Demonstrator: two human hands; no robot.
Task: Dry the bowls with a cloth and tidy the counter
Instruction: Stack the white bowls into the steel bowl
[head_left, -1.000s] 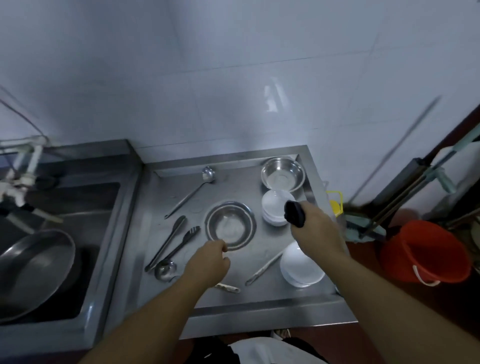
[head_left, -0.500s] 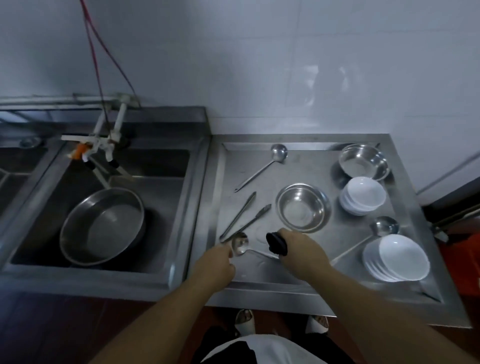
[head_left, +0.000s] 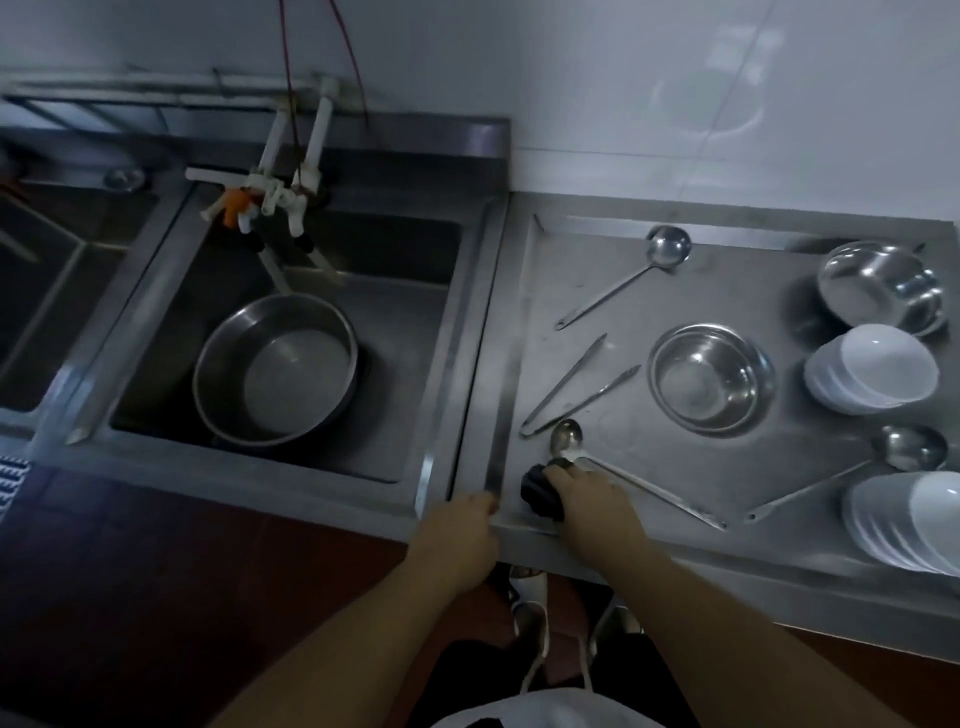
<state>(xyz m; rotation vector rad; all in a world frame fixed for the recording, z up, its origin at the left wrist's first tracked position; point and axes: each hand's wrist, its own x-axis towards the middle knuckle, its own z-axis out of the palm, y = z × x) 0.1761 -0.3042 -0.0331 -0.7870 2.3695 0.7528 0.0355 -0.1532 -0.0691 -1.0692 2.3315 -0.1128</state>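
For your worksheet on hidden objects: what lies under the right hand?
A dark cloth shows beneath the right hand, on the counter. The hand hides the rest of it.

Brushed steel counter (head_left: 675, 483), glossy bowls (head_left: 878, 371)

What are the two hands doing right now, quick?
Left hand: holds nothing, fingers resting on the counter's front edge.
Right hand: grips a dark cloth, pressing it on the counter by the spoon.
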